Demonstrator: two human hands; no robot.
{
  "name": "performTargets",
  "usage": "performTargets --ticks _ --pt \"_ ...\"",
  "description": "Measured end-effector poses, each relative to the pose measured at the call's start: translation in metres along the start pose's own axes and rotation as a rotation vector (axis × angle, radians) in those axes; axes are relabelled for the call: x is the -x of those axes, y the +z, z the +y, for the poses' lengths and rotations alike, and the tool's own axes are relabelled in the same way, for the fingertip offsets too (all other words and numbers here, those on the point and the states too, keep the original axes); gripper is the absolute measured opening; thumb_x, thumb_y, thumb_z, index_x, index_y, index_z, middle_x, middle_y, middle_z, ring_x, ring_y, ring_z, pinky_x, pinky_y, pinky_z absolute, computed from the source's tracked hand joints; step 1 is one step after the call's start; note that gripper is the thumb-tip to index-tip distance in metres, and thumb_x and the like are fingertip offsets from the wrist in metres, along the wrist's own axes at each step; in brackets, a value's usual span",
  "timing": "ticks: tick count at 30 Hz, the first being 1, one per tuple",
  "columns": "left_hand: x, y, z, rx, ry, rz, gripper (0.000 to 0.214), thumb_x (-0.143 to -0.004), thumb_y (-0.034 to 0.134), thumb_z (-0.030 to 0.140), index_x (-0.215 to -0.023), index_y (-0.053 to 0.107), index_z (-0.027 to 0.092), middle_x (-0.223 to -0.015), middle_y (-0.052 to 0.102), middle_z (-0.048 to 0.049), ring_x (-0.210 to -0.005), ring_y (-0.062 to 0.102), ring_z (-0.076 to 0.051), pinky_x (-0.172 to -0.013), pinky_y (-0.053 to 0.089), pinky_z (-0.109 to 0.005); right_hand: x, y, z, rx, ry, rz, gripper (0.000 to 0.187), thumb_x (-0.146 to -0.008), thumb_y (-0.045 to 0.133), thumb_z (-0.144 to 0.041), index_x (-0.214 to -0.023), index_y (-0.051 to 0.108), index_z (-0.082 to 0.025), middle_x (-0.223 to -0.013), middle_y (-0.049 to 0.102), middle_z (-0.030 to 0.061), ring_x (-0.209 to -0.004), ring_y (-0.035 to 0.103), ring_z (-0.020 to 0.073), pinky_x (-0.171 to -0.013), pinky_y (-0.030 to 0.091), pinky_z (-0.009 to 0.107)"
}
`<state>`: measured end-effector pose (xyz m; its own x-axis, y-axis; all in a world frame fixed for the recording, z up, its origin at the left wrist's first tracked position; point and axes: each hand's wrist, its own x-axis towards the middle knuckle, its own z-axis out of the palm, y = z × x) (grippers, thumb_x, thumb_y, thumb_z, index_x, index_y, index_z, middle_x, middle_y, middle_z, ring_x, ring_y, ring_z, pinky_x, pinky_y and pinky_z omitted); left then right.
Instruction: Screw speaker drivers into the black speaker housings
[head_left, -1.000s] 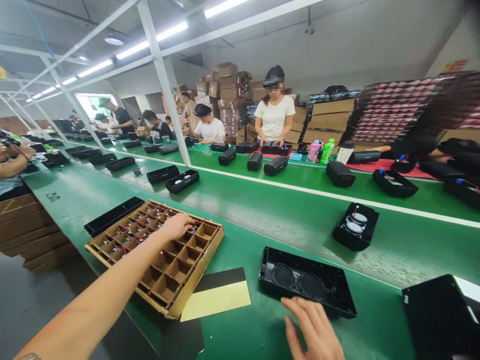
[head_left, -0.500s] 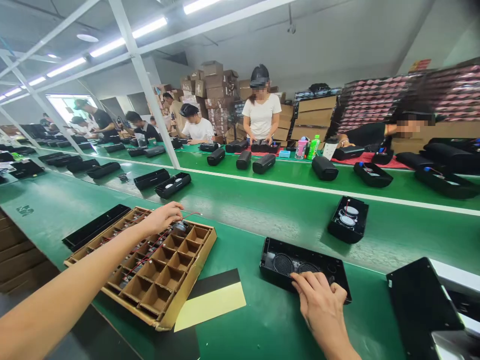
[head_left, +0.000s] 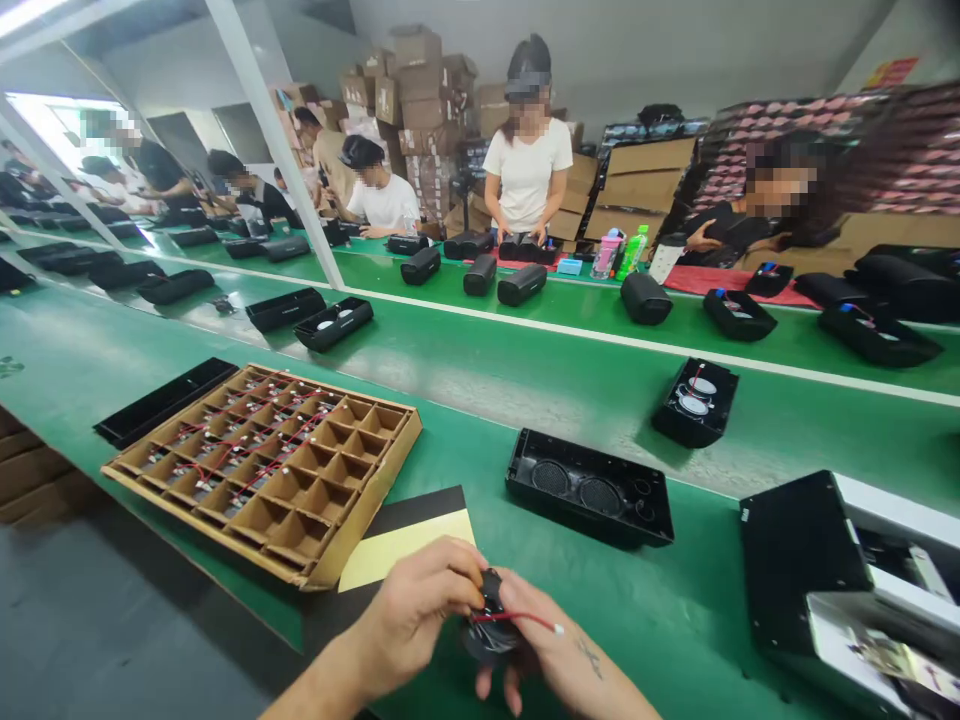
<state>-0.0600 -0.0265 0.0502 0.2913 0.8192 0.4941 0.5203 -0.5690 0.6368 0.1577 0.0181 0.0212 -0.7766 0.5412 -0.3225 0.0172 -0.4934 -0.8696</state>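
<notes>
Both hands are pinching a speaker (head_left: 487, 622) low over the near edge of the belt (head_left: 487, 400). The left hand (head_left: 420, 612) is pressing thumb and fingers on its rim, and the right hand (head_left: 559, 655) is cupping it from below. The speaker is small, round and dull black, trailing a thin red wire (head_left: 517, 617) with a white tip. Beyond it, a glossy black plastic shell (head_left: 592, 492) with two round mesh grilles is lying beside a gridded cardboard tray (head_left: 371, 500) and a yellow sheet (head_left: 397, 548).
</notes>
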Motion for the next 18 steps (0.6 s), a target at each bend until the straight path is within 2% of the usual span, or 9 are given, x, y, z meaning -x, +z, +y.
performTargets --ticks 2,3,5,7,11,14,18 --pt "0.007 0.012 -0.003 -0.027 -0.044 -0.020 0.025 -0.106 0.049 0.020 -0.102 0.073 0.026 -0.112 0.079 -0.0096 -0.116 0.076 -0.021 -0.097 0.065 -0.033 0.008 -0.005 0.008 0.096 -0.027 0.144 0.069 -0.097 0.058 -0.079 -0.130 0.067 -0.020 -0.101 0.076 0.0095 -0.079 0.075 0.0213 -0.059 0.054 0.025" --pt "0.010 0.012 -0.007 -0.063 -0.092 -0.022 0.023 -0.105 0.051 0.021 -0.109 0.073 0.027 -0.123 0.078 -0.0102 -0.123 0.073 -0.023 -0.103 0.064 -0.036 0.014 -0.010 0.012 0.193 -0.060 0.249 0.064 -0.098 0.058 -0.077 -0.127 0.069 -0.021 -0.105 0.077 0.0101 -0.089 0.075 0.0234 -0.069 0.059 0.029" --pt "0.014 0.004 -0.020 -0.168 -0.223 -0.012 0.028 -0.105 0.052 0.022 -0.127 0.070 0.027 -0.142 0.072 -0.0124 -0.136 0.067 -0.026 -0.114 0.059 -0.045 0.026 -0.020 0.016 0.428 -0.131 0.421 0.059 -0.101 0.054 -0.073 -0.125 0.071 -0.023 -0.117 0.077 0.0113 -0.107 0.074 0.0278 -0.095 0.061 0.040" --pt "0.016 -0.006 -0.036 -0.283 -0.356 -0.013 0.036 -0.107 0.049 0.025 -0.139 0.065 0.024 -0.145 0.069 -0.0147 -0.139 0.064 -0.029 -0.119 0.054 -0.052 0.039 -0.029 0.019 0.647 -0.168 0.510 0.053 -0.106 0.047 -0.067 -0.127 0.072 -0.025 -0.120 0.077 0.0103 -0.112 0.072 0.0294 -0.105 0.058 0.045" --pt "0.007 -0.014 -0.065 -0.459 -0.517 -0.114 0.040 -0.106 0.049 0.029 -0.141 0.064 0.019 -0.149 0.067 -0.0154 -0.139 0.063 -0.032 -0.118 0.054 -0.053 0.052 -0.037 0.023 0.922 -0.213 0.523 0.041 -0.112 0.039 -0.050 -0.117 0.073 -0.028 -0.114 0.076 0.0071 -0.108 0.071 0.0268 -0.100 0.060 0.044" --pt "-0.007 -0.005 -0.078 -0.558 -0.572 -0.208 0.047 -0.101 0.060 0.032 -0.145 0.061 0.017 -0.158 0.060 -0.0175 -0.145 0.055 -0.036 -0.117 0.053 -0.050 0.052 -0.039 0.024 1.048 -0.267 0.518 0.033 -0.113 0.040 -0.037 -0.115 0.071 -0.026 -0.121 0.072 0.0092 -0.114 0.067 0.0261 -0.103 0.058 0.045" --pt "-0.021 0.005 -0.084 -0.648 -0.626 -0.293 0.057 -0.096 0.072 0.039 -0.146 0.059 0.015 -0.149 0.062 -0.0190 -0.130 0.062 -0.034 -0.104 0.057 -0.049 0.051 -0.046 0.022 1.131 -0.232 0.548 0.025 -0.109 0.047 -0.031 -0.117 0.070 -0.024 -0.127 0.070 0.0115 -0.118 0.065 0.0286 -0.105 0.057 0.052"
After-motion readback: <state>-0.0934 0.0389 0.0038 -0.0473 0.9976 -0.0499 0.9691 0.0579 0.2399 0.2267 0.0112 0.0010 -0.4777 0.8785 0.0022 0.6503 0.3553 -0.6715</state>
